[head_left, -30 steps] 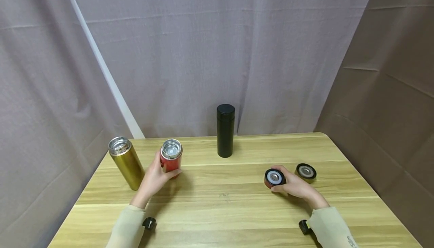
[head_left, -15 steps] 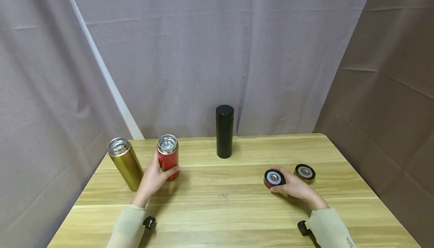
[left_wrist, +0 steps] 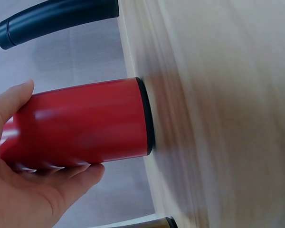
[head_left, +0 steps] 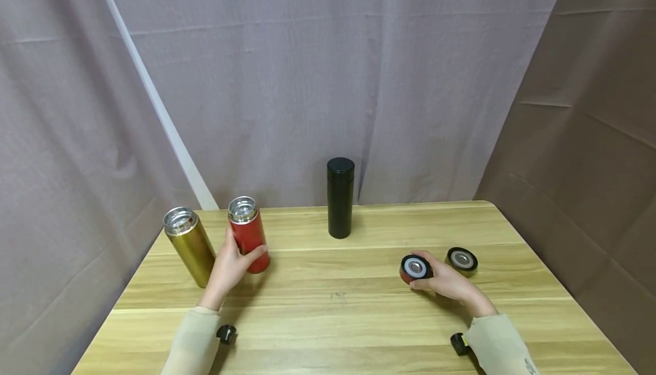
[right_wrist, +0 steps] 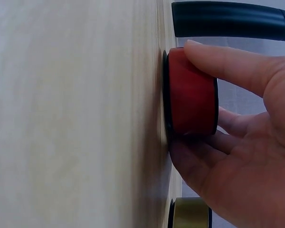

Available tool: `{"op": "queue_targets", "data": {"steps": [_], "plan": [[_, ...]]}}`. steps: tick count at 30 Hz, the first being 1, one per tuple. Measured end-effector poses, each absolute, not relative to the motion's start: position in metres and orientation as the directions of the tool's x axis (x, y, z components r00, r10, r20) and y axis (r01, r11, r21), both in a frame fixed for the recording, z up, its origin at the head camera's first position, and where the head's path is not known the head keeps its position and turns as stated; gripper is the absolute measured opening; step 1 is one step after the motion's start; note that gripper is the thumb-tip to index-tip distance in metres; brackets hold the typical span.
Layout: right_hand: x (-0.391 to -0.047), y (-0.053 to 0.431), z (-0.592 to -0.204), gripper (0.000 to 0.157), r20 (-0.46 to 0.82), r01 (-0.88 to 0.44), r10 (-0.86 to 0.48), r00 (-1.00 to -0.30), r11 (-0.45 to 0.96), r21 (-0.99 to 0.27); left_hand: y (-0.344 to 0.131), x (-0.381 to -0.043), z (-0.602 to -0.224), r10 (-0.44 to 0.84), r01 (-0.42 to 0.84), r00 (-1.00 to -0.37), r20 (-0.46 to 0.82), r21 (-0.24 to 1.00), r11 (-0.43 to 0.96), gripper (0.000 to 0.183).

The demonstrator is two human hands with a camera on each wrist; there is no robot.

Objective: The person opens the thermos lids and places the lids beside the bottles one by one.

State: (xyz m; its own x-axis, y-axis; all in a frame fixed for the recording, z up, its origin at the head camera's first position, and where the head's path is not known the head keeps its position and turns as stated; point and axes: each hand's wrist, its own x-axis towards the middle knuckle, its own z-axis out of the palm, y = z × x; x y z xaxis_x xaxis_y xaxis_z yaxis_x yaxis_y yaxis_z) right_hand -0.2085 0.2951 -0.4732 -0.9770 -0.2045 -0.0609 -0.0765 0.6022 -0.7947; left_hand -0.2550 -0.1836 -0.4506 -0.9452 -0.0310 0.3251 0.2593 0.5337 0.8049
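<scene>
My left hand [head_left: 229,266] grips a red thermos bottle [head_left: 249,238] with its lid off and its bare metal mouth facing up. In the left wrist view, thumb and fingers lie on opposite sides of the red bottle [left_wrist: 85,123], its black base right at the tabletop. On the right, my right hand [head_left: 447,281] holds the red bottle lid [head_left: 415,267], which lies underside up at the table surface. The right wrist view has the thumb on one side of this lid [right_wrist: 192,95] and fingers on the other.
A gold thermos bottle [head_left: 193,252] without its lid stands left of the red one. Its gold lid [head_left: 462,260] lies underside up beyond my right hand. A black bottle [head_left: 340,201], lid on, stands at the back of the wooden table [head_left: 328,329]; grey curtains [head_left: 287,107] hang behind.
The red bottle has shifted left in my left hand, its mouth moving left and up, so more of its side shows. My right hand and the red lid have stayed put.
</scene>
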Motion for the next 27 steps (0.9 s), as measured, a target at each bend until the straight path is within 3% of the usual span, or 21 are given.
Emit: {"op": "queue_targets", "data": {"steps": [16,27], "plan": [[-0.2064,0.295,-0.4704,0.085,-0.063,-0.063,-0.183,-0.981,0.611,-0.789,-0.1834,-0.255,-0.45,-0.084,0.21,-0.951,0.298,0.82,0.533,0.071],[-0.2066,0.2958,-0.4724,0.088,-0.063,-0.056,-0.171,-0.983,0.613,-0.788,-0.1795,-0.2531,-0.4497,-0.117,0.178,-0.951,0.286,0.817,0.548,0.077]]}}
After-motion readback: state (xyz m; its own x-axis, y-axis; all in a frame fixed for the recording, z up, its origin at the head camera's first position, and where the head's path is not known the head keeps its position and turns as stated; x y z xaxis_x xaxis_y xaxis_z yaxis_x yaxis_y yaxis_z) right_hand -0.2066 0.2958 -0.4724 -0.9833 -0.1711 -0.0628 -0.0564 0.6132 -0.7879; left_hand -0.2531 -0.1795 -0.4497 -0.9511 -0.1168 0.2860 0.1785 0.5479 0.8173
